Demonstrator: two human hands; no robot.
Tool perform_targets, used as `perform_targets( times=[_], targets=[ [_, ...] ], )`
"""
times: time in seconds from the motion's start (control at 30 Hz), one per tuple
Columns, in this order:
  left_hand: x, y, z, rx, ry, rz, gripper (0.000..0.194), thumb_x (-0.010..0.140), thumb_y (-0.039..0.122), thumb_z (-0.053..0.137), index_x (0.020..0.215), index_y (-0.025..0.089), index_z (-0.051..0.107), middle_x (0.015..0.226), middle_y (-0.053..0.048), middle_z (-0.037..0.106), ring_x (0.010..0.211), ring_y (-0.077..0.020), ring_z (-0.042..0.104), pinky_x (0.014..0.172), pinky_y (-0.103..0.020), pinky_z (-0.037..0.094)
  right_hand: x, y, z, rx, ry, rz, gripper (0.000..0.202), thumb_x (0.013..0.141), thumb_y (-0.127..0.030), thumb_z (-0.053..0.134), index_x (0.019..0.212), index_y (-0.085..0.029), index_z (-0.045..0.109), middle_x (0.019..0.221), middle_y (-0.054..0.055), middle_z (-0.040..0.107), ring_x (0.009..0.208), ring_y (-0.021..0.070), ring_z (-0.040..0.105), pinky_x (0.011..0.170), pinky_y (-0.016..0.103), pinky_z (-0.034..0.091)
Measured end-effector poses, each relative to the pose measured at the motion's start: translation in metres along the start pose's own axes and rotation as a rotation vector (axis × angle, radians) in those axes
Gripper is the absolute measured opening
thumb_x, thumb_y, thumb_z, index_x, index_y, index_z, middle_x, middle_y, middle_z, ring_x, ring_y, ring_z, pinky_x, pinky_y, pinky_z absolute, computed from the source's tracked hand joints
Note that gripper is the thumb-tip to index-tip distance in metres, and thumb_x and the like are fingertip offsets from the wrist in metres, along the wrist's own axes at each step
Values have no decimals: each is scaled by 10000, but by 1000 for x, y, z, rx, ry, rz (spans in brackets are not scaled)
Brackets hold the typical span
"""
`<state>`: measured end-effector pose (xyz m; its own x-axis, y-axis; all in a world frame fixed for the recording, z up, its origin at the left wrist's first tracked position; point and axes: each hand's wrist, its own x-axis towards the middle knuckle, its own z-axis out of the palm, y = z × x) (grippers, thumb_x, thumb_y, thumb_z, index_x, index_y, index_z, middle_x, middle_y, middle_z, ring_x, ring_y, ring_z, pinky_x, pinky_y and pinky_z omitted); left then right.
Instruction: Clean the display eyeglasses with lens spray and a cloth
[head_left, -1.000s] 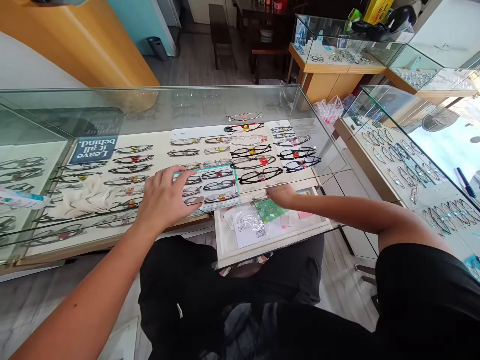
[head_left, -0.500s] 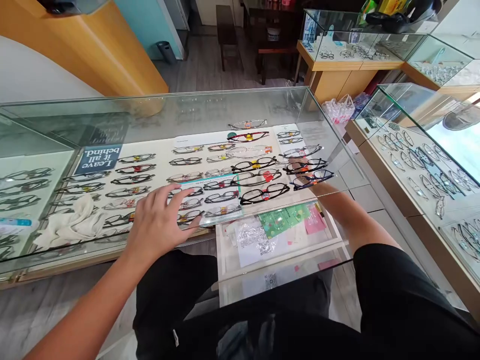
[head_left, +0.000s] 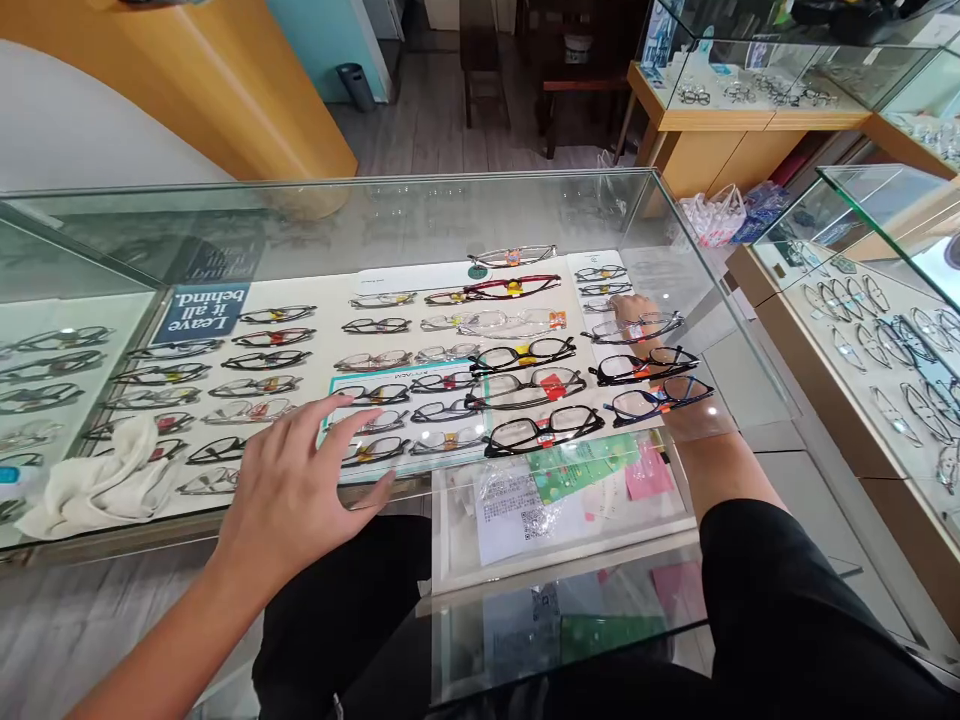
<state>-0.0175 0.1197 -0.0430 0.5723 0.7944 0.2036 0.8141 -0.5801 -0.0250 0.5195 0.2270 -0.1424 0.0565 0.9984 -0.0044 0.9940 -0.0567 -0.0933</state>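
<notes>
Eyeglasses (head_left: 598,290) are lying in the display case (head_left: 450,177), just beside the fingertips of the right grip (head_left: 637,318); whether it is closing on anything, one cannot tell. Black frames (head_left: 643,367) are sitting nearer the person. The left grip (head_left: 292,485) is spreading open and empty over the case's front, above an open drawer's (head_left: 562,557) level.

"Leave it all behind." upside down on blue sign (head_left: 201,313), apparently.
</notes>
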Motion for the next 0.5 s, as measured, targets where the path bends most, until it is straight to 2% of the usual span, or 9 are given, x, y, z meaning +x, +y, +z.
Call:
perform_targets(
  times=[0.1,0.27,0.5],
  targets=[
    [0,0,-1,-14,-10,-5,863,951,489,618,1705,429,204,1552,-172,517,1416,-483,549,1104,-655,477,9,7,13,-99,-82,112,310,1068,-357,713,1306,-158,710,1330,127,728,1137,236,744,1006,437,632],
    [-1,-1,-2,-4,-17,-9,859,961,498,603,1703,440,174,1544,-168,512,1394,-480,562,1092,-654,485,12,4,18,-185,-129,148,241,1103,-313,659,1256,-137,722,1190,99,770,1083,214,760,990,432,632],
    [1,1,-2,23,1,5,809,983,510,568,1693,405,195,1525,-187,529,1370,-487,578,1063,-649,494,9,-1,7,-218,-190,194,277,1080,-316,697,1298,-146,709,1326,124,731,1145,225,745,1033,433,614]
  ],
)
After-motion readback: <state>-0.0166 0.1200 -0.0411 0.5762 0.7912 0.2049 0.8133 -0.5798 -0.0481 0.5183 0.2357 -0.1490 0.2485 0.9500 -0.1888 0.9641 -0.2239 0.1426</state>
